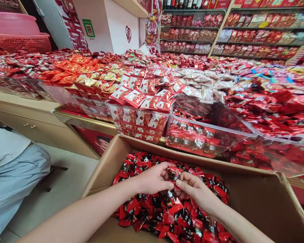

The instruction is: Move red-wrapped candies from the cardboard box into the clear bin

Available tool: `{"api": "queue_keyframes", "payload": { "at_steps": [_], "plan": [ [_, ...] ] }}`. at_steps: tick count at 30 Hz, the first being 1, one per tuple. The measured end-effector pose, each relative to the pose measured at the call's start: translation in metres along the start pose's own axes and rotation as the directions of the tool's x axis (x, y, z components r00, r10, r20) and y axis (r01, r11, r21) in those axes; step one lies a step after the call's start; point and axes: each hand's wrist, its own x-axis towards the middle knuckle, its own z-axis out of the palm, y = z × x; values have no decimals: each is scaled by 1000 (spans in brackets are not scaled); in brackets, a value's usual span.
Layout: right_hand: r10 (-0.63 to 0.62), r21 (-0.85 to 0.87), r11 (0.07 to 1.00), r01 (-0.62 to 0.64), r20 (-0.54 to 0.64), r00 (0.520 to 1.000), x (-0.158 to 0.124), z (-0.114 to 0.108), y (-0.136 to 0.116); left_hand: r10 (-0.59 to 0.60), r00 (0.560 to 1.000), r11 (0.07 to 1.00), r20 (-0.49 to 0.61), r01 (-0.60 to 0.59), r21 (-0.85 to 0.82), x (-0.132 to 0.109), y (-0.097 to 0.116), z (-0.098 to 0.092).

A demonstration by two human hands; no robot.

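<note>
2 bare hands, both over an open brown cardboard box [263, 199], working on 1 small red-and-black shiny plastic-wrapped packet [174, 173]. Left hand [155, 178]: grip closed on the packet's left side, thumb below, fingers curled around behind; no visible gap between fingers and wrapper. Right hand [194, 187]: grip closed too, thumb and forefinger pinching the lower right edge, other fingers bent in. Fingertips of the 2 hands nearly meet at the packet.

Packet is held just above a loose heap of matching red-and-black packets [152, 212] inside the box; contact with the heap, cannot tell. Right end of the box shows bare cardboard.

Just beyond the box: a clear plastic bin [229, 119], partly filled with similar dark-and-red packets. Left of it, a clear bin [142, 110] piled past its rim with red-and-white square packets [148, 86]. Row of bins runs along a cream wooden desk [22, 103]. Far left, a person in pale grey-blue trousers [27, 182], cut off by the edge. Stocked shelves [212, 40] at back.
</note>
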Motion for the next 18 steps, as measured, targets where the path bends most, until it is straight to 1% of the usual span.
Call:
{"api": "queue_keyframes", "payload": {
  "at_steps": [2, 3, 4, 5, 7, 8, 9, 10, 11, 12, 14, 15, 17, 18],
  "plan": [
    [-38, -71, 997, 34, -48, 998, 0, -1, -1, -45, 999, 998, -5, 45, 45, -2, 0, -1],
    [-74, -136, 989, 62, -82, 994, 0, -1, -2, -78, 997, 996, 4, 77, 43, -3, 0, -2],
    [-122, -224, 970, 95, -110, 986, -1, -2, -3, -107, 994, 994, 26, 107, 11, -4, 1, -2],
    [-179, -322, 937, 132, -121, 976, -2, -2, -6, -123, 991, 990, 60, 126, -55, -4, 1, -1],
    [-300, -492, 844, 214, -102, 948, -4, -2, -12, -99, 988, 964, 122, 126, -235, -5, 5, 0],
    [-344, -542, 803, 247, -82, 936, -5, -2, -15, -63, 990, 948, 130, 100, -302, -5, 8, 1],
    [-368, -564, 780, 272, -62, 928, -6, -1, -18, -20, 992, 941, 121, 60, -332, -5, 11, 2],
    [-372, -556, 782, 283, -52, 927, -6, -1, -20, 26, 994, 945, 103, 9, -327, -4, 14, 3],
    [-358, -517, 810, 278, -60, 932, -7, 0, -21, 71, 994, 954, 81, -44, -297, -4, 16, 3],
    [-320, -445, 860, 251, -86, 943, -7, 0, -21, 107, 993, 963, 57, -89, -254, -4, 19, 4],
    [-173, -211, 968, 139, -152, 973, -7, 2, -20, 142, 990, 976, 6, -139, -165, -4, 22, 4],
    [-84, -70, 995, 73, -172, 982, -6, 2, -19, 147, 989, 981, -19, -148, -122, -5, 24, 4],
    [67, 168, 985, -41, -152, 986, -6, 4, -17, 160, 985, 987, -57, -162, -20, -6, 25, 5],
    [108, 242, 967, -75, -127, 986, -6, 5, -17, 170, 984, 985, -61, -168, 30, -7, 26, 5]
  ]
}}
